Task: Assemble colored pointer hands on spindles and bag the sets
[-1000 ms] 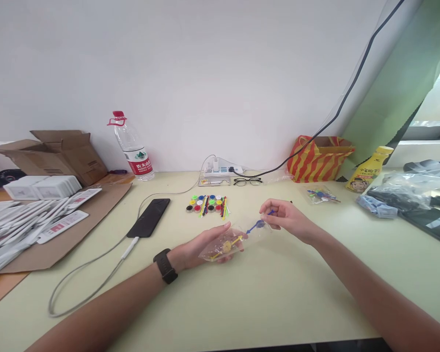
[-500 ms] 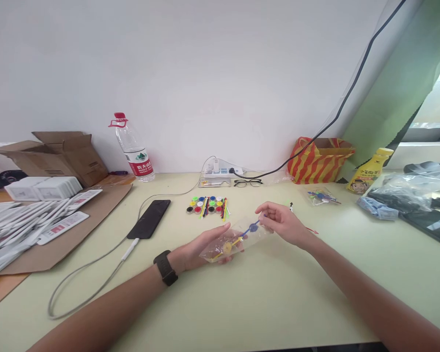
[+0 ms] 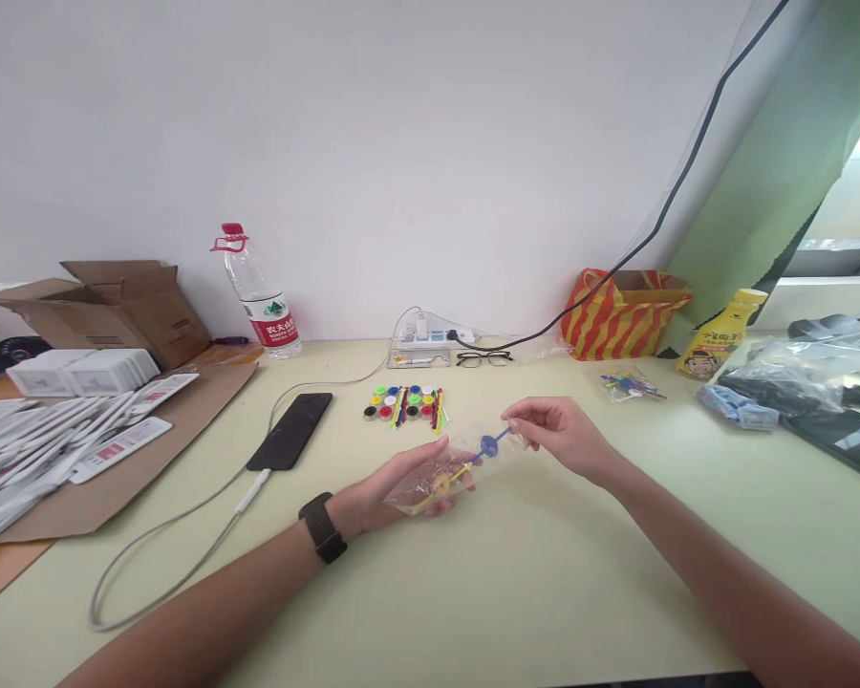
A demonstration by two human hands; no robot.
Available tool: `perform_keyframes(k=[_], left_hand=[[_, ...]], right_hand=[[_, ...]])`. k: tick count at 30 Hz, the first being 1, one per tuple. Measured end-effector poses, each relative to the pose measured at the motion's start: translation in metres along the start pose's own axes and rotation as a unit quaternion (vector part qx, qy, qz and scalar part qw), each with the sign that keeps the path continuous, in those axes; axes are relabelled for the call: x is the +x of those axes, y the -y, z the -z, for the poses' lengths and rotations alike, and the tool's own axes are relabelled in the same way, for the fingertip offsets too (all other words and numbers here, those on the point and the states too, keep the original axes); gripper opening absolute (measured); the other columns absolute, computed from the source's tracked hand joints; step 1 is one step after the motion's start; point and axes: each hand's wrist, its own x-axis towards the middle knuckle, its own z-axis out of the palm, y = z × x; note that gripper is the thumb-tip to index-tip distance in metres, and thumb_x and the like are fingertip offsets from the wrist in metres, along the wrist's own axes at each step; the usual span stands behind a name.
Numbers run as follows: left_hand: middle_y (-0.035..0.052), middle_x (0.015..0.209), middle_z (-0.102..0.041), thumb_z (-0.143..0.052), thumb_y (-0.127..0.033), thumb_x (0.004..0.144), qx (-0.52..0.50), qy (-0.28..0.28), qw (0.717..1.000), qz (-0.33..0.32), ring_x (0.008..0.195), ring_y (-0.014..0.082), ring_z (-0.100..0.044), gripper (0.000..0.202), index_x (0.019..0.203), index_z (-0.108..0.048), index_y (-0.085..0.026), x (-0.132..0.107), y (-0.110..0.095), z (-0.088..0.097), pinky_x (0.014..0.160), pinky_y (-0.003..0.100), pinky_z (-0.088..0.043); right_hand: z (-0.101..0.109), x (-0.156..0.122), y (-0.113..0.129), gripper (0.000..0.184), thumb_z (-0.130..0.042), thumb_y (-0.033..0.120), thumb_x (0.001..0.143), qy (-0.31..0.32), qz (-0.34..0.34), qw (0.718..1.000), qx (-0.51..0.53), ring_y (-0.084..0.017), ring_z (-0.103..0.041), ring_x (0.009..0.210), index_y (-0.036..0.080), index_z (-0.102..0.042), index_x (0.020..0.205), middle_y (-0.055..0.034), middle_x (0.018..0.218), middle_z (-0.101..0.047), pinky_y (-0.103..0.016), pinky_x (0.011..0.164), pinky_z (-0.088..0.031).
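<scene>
A clear plastic bag (image 3: 410,492) rests in my left hand (image 3: 381,492), with the thumb above it and the fingers beneath. Inside lies a yellow arrow spinner (image 3: 441,484) with a round hub. A blue arrow spinner (image 3: 489,446) overlaps it toward the right end of the bag. My right hand (image 3: 555,435) pinches the outer end of the blue spinner at that end; whether the fingertips also grip the film I cannot tell. Beyond my hands, small coloured discs (image 3: 427,412) and thin coloured arrow pieces (image 3: 399,407) lie in rows on the table.
A phone (image 3: 290,432) on a cable lies at left, near a cardboard box (image 3: 129,311) and white packets (image 3: 35,449). Glasses (image 3: 483,358) and a power strip (image 3: 437,333) sit at the back. Another filled bag (image 3: 627,384), a striped bag (image 3: 623,315) and yellow bottle (image 3: 720,334) stand right.
My right hand has turned slightly, and the dark and red arrow tips that showed beside it no longer show. The bag and blue spinner have shifted slightly left.
</scene>
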Motion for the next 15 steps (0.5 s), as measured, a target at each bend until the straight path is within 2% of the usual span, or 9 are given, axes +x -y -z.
perform_keyframes(k=[3, 7, 12, 15], left_hand=[[0.0107, 0.114, -0.065, -0.054, -0.063, 0.098, -0.003, 0.004, 1.0, -0.006, 0.077, 0.016, -0.054, 0.057, 0.129, -0.07, -0.019, 0.0, -0.0007, -0.001, 0.066, 0.029, -0.033], [0.0103, 0.114, -0.065, -0.057, -0.064, 0.095, -0.011, -0.004, 1.0, -0.001, 0.076, 0.0158, -0.053, 0.059, 0.131, -0.069, -0.018, -0.0005, -0.002, -0.0022, 0.065, 0.028, -0.033], [0.0106, 0.111, -0.066, -0.058, -0.063, 0.096, -0.023, -0.007, 1.0, -0.013, 0.075, 0.0159, -0.053, 0.056, 0.122, -0.072, -0.017, -0.0003, -0.0009, -0.0025, 0.066, 0.029, -0.034], [0.0103, 0.107, -0.066, -0.058, -0.062, 0.096, -0.026, -0.004, 0.999, -0.024, 0.075, 0.0165, -0.052, 0.053, 0.118, -0.073, -0.017, -0.0004, -0.0011, -0.0042, 0.065, 0.029, -0.033]], right_hand=[[0.0017, 0.001, 0.0004, 0.036, -0.08, 0.051, 0.082, -0.025, -0.01, 0.999, 0.029, -0.013, -0.056, 0.06, 0.019, -0.073, 0.094, -0.0029, 0.077, -0.068, -0.03, 0.058, -0.05], [-0.0014, 0.0009, 0.0004, 0.036, -0.085, 0.051, 0.077, -0.047, -0.019, 0.998, 0.029, -0.012, -0.054, 0.057, 0.018, -0.071, 0.084, -0.002, 0.071, -0.066, -0.028, 0.053, -0.047], [-0.0062, -0.0011, 0.0011, 0.035, -0.079, 0.053, 0.083, 0.003, -0.02, 1.0, 0.008, -0.014, -0.055, 0.063, 0.019, -0.074, 0.087, -0.0032, 0.075, -0.067, -0.029, 0.057, -0.046], [-0.0038, -0.0024, 0.0039, 0.04, -0.066, 0.058, 0.093, 0.047, -0.004, 0.998, -0.042, -0.018, -0.058, 0.072, 0.02, -0.078, 0.092, -0.0057, 0.083, -0.07, -0.032, 0.066, -0.048]])
